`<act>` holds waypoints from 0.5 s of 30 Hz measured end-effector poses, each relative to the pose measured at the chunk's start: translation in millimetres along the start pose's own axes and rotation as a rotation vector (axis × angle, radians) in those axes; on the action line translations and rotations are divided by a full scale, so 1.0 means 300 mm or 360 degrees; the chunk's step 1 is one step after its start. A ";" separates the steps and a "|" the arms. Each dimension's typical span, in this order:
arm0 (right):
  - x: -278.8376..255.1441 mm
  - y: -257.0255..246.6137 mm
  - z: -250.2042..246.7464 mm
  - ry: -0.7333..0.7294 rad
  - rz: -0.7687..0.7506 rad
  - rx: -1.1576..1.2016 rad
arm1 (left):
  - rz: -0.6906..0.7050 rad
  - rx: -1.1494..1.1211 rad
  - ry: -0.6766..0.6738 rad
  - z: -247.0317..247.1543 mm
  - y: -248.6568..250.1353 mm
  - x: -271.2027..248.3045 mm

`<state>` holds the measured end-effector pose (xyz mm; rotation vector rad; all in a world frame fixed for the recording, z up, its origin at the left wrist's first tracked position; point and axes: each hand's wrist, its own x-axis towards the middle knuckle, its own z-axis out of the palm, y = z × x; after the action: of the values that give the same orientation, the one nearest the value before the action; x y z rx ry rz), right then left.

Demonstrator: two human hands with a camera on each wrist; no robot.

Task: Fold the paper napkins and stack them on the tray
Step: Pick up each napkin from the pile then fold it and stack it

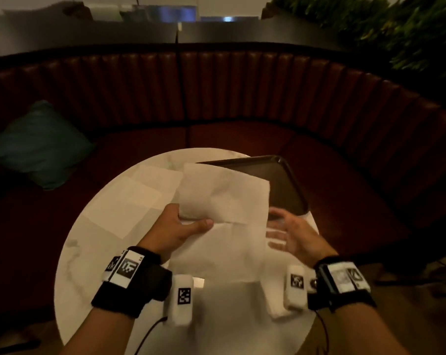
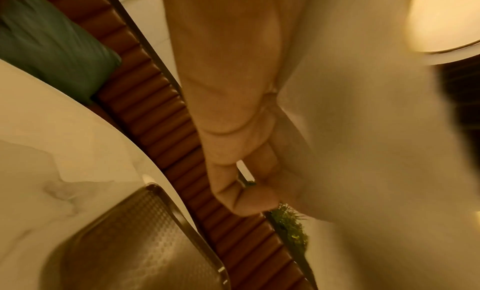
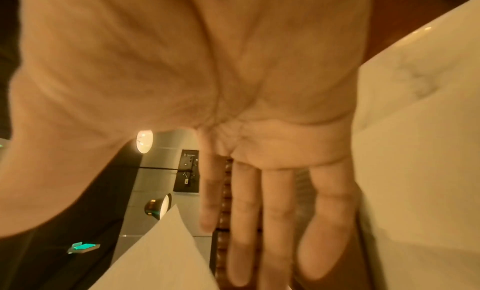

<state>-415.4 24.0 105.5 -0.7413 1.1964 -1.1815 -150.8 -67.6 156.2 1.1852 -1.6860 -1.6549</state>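
a white paper napkin (image 1: 224, 201) is held up over the round marble table (image 1: 94, 252), pinched at its near left edge by the left hand (image 1: 181, 226), thumb on top. the right hand (image 1: 291, 234) is kept just beside the napkin's right edge, fingers (image 3: 275, 212) straight and spread, nothing gripped. the dark tray (image 1: 280, 180) is partly covered behind the napkin. more flat napkins (image 1: 135, 196) are seen at left.
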 end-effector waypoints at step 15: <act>-0.140 0.022 -0.035 0.0368 -0.0407 0.0068 | 0.0035 -0.0137 -0.0145 0.118 0.057 0.062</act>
<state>-421.2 67.2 109.3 -0.7564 1.2876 -1.5334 -193.6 -66.0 163.6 1.0614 -1.6580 -1.7736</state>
